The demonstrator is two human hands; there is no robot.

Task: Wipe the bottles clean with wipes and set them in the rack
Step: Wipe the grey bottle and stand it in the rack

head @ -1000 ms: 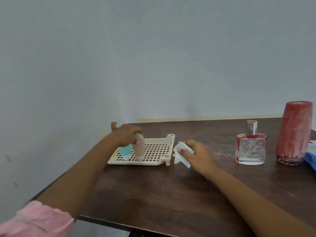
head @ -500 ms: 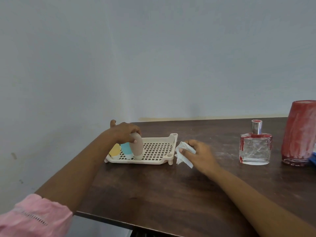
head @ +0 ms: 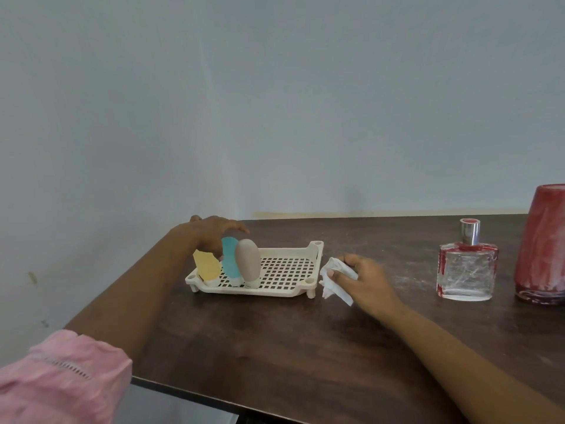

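On my feed the dark brown wooden table (head: 305,347) fills the lower frame. A tall red smeared vessel (head: 544,246) stands at its right edge, with a clear square glass bottle with red trim and a silver cap (head: 466,270) just beside it. The cream perforated plastic rack (head: 287,270) sits at the left. At its left end three soft bottles stand cap-down: taupe (head: 247,263), teal (head: 230,260) and yellow (head: 207,266). My left hand (head: 214,234) hovers over their tops, fingers loosened and gripping none. My right hand (head: 363,276) rests on the table just right of the rack, clutching a crumpled white wipe (head: 336,276).
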